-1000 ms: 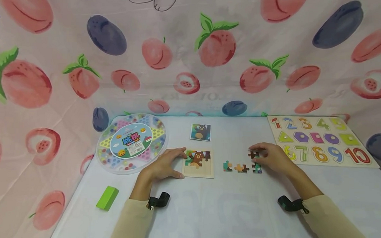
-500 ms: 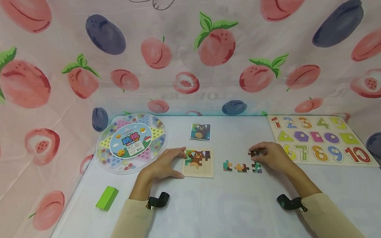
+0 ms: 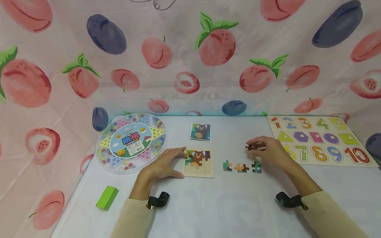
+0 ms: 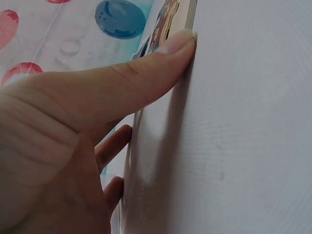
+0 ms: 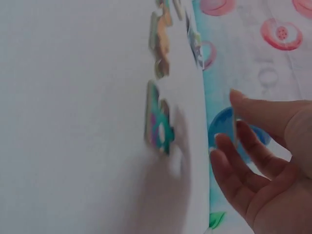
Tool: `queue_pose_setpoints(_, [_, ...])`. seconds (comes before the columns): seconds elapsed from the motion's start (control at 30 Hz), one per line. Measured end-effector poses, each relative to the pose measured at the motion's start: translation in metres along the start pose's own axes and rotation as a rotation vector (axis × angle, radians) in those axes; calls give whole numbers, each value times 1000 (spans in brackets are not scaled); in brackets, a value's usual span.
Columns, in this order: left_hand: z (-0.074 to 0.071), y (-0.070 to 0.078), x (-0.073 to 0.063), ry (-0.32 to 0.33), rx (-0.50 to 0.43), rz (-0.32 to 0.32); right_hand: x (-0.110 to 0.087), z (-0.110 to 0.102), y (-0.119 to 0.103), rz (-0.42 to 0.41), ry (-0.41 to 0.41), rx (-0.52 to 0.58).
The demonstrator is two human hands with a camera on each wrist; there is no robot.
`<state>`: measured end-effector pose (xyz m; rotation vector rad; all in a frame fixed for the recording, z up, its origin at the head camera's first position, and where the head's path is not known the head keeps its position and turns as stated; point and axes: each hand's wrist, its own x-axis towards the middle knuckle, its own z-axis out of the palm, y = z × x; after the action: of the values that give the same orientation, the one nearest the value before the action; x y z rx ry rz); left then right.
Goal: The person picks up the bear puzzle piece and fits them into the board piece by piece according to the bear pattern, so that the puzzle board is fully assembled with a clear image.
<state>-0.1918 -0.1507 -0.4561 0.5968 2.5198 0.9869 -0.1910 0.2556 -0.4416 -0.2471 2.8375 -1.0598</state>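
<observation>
Clearly, a round case (image 3: 130, 140) of coloured beads (image 3: 129, 167) sits at your table's far left corner. Your left hand (image 3: 160, 166), unclenched, rests against the left edge of the wooden tray (image 3: 197, 172); fitted bear pieces (image 3: 197, 157) fill its far part, with a bare strip along the near edge. Past its right edge lie three loose pieces (image 3: 241, 168); just beyond the rightmost, your right hand (image 3: 271, 152) pinches a dark brown piece (image 3: 249, 147). It should be light, stiff and thin, so hold its edges, not the knobs. By the far right corner, a number board (image 3: 310, 153) holds coloured digits (image 3: 320, 154).
</observation>
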Motion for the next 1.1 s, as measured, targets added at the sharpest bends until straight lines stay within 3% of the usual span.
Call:
queue_pose_setpoints(0.33, [0, 0, -1, 4, -3, 14, 6, 12, -28, -91, 48, 126])
queue_pose_setpoints(0.8, [0, 0, 0, -2, 1, 0, 12, 55, -59, -54, -67, 207])
queue_pose_setpoints(1.1, [0, -1, 1, -3, 6, -6, 15, 75, -72, -94, -108, 208])
